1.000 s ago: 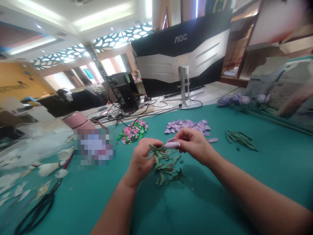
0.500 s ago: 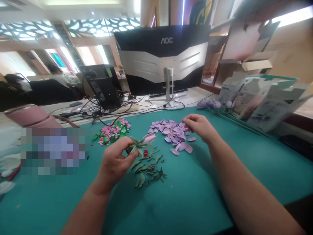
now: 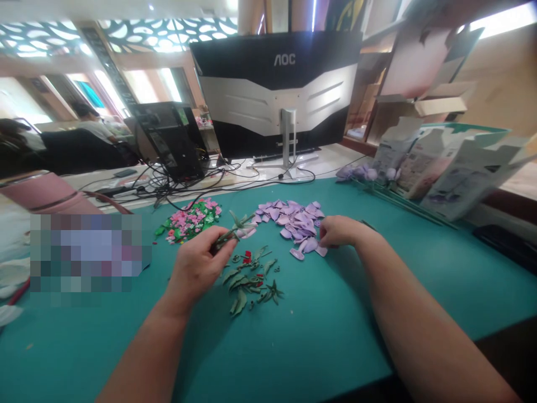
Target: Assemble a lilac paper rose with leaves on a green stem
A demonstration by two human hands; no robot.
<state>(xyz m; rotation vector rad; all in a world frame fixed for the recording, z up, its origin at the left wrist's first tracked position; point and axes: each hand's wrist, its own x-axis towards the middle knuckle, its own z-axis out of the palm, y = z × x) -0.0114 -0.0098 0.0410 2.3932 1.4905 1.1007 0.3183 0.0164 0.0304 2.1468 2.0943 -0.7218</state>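
Note:
My left hand is closed on a small green stem with spiky leaves and one pale purple petal, held just above the teal mat. My right hand rests with curled fingers at the near edge of a pile of purple petals; whether a petal sits in its fingers is hidden. A scatter of loose green leaves and small red bits lies on the mat below the stem.
A heap of pink and green pieces lies to the left of the petals. A monitor's back and tangled cables stand behind. Finished purple flowers and printed boxes sit at the right. A pink container stands at left.
My right hand left the stem, reached to the purple petal pile, then drew down to its near edge. My left hand kept the stem, tilting it flatter. My head turned right.

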